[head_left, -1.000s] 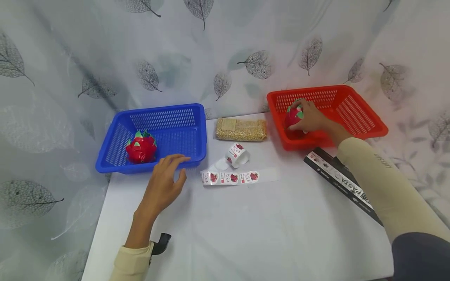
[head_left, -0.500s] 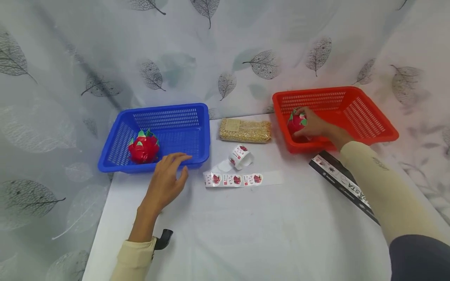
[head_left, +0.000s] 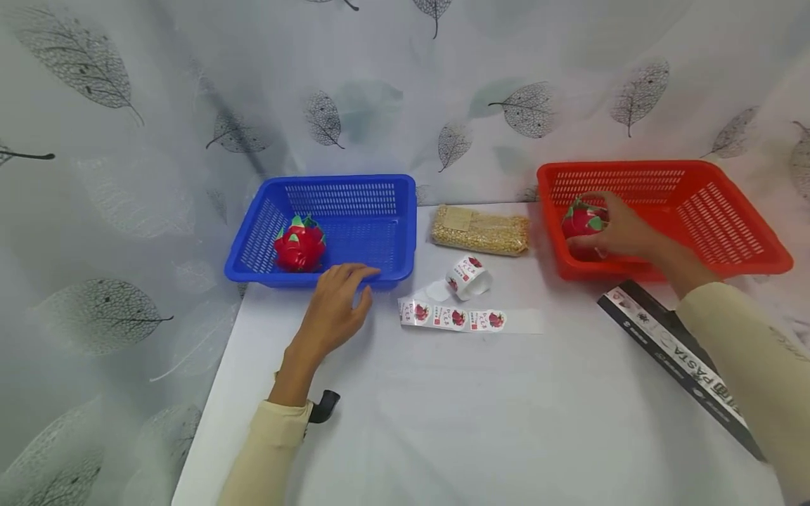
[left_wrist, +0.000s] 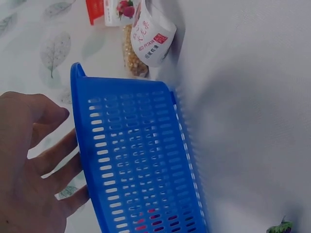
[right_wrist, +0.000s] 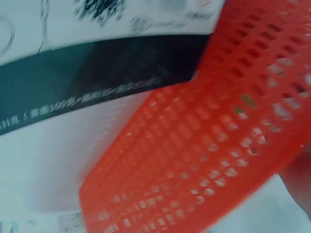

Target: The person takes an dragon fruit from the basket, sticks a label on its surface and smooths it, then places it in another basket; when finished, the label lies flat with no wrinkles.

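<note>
My right hand reaches into the left part of the red basket. Its thumb and fingers curl round a red dragon fruit with green tips. Over the front rim of the blue basket, my left hand hangs with relaxed fingers and holds nothing. In the left wrist view, the fingers of that left hand lie along the rim of the blue basket. Another dragon fruit lies in the blue basket's left part. The right wrist view shows mostly the red basket's slotted wall, blurred.
Between the baskets lies a bag of yellow kernels. In front of it are a sticker roll and its unrolled strip. A long black-and-white pasta box lies beside my right forearm. A leaf-patterned curtain hangs behind.
The head view has turned, so everything sits further right in it. My right hand has lowered slightly in the red basket with the dragon fruit. My left hand stays at the blue rim.
</note>
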`<state>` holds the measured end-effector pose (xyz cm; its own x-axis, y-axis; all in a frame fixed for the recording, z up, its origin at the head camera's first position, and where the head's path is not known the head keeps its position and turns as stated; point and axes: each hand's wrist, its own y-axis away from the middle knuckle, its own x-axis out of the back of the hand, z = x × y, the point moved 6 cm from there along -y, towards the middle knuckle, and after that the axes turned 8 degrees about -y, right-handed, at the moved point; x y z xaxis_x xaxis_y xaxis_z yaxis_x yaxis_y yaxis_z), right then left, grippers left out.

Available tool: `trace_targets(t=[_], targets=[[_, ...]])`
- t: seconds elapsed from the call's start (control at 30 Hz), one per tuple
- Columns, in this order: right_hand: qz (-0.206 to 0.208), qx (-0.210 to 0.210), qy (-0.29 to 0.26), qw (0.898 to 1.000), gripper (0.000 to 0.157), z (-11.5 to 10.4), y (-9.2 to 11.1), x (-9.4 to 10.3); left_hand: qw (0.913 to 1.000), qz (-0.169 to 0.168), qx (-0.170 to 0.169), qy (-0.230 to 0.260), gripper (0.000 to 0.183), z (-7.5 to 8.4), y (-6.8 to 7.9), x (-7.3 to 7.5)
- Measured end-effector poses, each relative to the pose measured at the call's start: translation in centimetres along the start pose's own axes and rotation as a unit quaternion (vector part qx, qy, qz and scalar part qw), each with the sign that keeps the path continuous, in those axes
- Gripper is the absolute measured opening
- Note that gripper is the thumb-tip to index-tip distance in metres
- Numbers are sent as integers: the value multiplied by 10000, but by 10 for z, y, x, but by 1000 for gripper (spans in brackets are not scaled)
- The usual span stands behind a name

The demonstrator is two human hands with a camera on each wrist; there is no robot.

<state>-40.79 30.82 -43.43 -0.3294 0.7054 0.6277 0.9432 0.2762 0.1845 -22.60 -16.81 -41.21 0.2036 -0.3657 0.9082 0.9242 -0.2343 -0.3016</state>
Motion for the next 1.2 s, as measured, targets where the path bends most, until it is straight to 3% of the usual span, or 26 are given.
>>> trace_targets(t=[0.1, 0.2, 0.33, 0.5, 0.63, 0.77, 0.97, 1.2], targets=[[856, 667, -157, 9940, 96, -33, 12, 7, 9999, -70, -31, -76, 35, 1, -2, -1], [1560, 1550, -412, 9747, 77, -83, 22, -2, 9998, -36, -79, -159, 34, 1, -1, 1], [1363, 2373, -746, 9589, 64, -150, 21, -52, 9998, 42, -70, -193, 33, -2, 2, 4], [672, 2468, -781, 9636, 61, -199, 6, -138, 9997, -86, 92, -215, 34, -7, 4, 3], [556, 2035, -651, 9753, 62, -208, -5, -194, 9992, -247, 119, -295, 36, -5, 1, 0], [644, 1678, -286, 9833, 62, -209, -12, -228, 9990, -204, -14, -399, 35, -4, -1, 1], [633, 1491, -141, 9867, 62, -202, -19, -246, 9997, -60, 33, -232, 34, -19, -2, 16], [740, 1522, -313, 9851, 63, -200, -22, -252, 9991, -9, 398, 165, 34, -58, -10, 34]])
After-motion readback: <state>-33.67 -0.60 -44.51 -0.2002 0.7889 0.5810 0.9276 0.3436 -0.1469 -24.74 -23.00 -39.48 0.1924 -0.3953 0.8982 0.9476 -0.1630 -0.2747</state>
